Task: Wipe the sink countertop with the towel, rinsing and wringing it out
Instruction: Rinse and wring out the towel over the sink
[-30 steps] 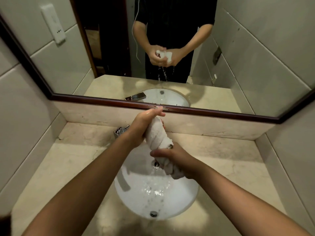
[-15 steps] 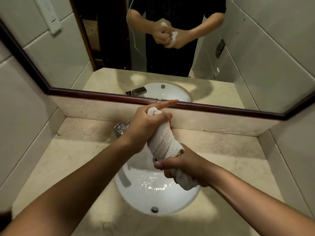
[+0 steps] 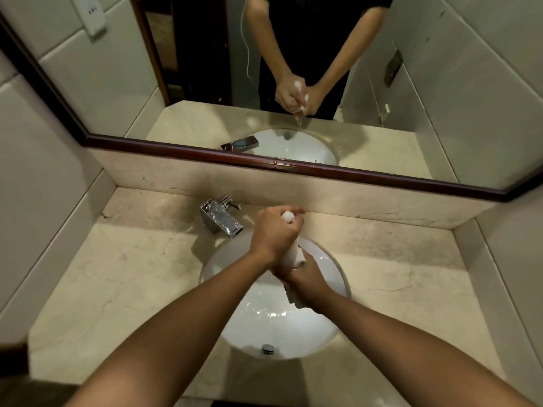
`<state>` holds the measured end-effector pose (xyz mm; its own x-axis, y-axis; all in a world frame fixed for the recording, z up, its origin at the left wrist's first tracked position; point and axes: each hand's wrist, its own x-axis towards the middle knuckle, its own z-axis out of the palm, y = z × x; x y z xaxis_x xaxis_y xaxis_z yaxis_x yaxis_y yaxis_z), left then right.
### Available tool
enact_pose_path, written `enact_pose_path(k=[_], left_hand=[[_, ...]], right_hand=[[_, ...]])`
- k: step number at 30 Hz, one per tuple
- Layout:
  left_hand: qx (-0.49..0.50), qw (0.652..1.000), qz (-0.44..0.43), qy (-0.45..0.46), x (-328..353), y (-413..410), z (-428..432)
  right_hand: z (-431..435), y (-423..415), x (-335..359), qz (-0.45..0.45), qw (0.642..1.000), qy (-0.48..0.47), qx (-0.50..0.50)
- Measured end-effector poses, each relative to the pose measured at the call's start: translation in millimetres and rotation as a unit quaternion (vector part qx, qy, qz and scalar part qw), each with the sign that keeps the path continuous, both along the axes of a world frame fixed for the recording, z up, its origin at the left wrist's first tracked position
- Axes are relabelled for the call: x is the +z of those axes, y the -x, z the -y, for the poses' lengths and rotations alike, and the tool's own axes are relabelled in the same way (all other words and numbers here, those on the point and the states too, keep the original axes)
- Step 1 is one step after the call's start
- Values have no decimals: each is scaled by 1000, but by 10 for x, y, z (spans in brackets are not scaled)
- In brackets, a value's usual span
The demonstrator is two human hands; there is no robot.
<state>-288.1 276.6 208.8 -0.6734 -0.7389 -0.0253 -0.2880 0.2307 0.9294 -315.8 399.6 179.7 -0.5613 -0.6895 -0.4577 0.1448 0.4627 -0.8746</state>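
A white towel point(image 3: 293, 255) is twisted into a tight roll above the white oval sink point(image 3: 332, 277). My left hand point(image 3: 274, 233) grips its upper end, where a small tuft sticks out past the fingers. My right hand point(image 3: 305, 279) grips the lower end, and a short tail hangs below it over the basin. The two hands sit close together, almost touching. The beige marble countertop point(image 3: 132, 265) surrounds the sink. Water glistens in the basin.
A chrome faucet point(image 3: 221, 220) stands at the back left of the sink, close to my left hand. A dark-framed mirror point(image 3: 293, 167) runs along the back wall. Tiled walls close in on both sides of the counter.
My hands have moved closer together along the towel and lower toward the basin. The towel roll looks shorter and tighter, with less of it showing between the hands.
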Motion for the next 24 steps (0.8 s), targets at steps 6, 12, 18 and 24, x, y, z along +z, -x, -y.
enact_pose_path(k=[6,12,18,24], left_hand=[[9,995,61,-76,-339,11,-52],[17,988,95,-117,-433,-3,-53],[5,981,94,-168,-587,7,-25],[-164,938,57,-300,-162,-152,281]], right_hand=[[-84,-80,-397,2,999,-22,-34],[-82,-73,-532,-5,998,-50,-24],[-111,-79,-486,-1,996,-84,-12],[-181,37,34,100,992,-72,33]])
